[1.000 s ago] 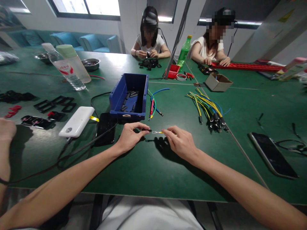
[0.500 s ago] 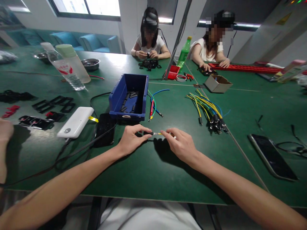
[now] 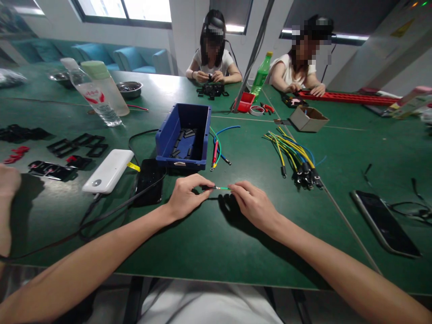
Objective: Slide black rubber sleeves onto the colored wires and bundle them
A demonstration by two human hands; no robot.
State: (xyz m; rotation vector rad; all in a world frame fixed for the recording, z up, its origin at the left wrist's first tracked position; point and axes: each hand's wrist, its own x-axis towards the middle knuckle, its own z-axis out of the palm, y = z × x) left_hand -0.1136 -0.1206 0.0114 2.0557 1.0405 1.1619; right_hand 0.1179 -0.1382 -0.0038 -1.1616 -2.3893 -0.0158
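My left hand [image 3: 189, 196] pinches a small black sleeve [image 3: 206, 187] between thumb and fingers. From its right end runs a thin green wire [image 3: 223, 188], which my right hand [image 3: 254, 201] grips in closed fingertips. The two touch end to end or overlap; how far the wire sits in the sleeve I cannot tell. Just beyond my hands stands a blue bin [image 3: 162, 141] with several black sleeves [image 3: 189, 133] inside. Beside the bin lie a few loose wires [image 3: 216, 150]. Further right is a bundle of yellow, green and blue wires [image 3: 292, 150] with black ends.
On the left lie a white power bank [image 3: 110, 171], a black phone [image 3: 150, 182] and a cable. Another phone [image 3: 384, 222] and eyeglasses [image 3: 413, 209] are at the right. Two bottles [image 3: 101, 96] stand behind. Two people work across the table; another person's hand [image 3: 8, 184] shows at far left.
Between my hands a green stretch of wire now shows, where silvery metal and yellow showed before. Both hands stay nearly in place, still pinching.
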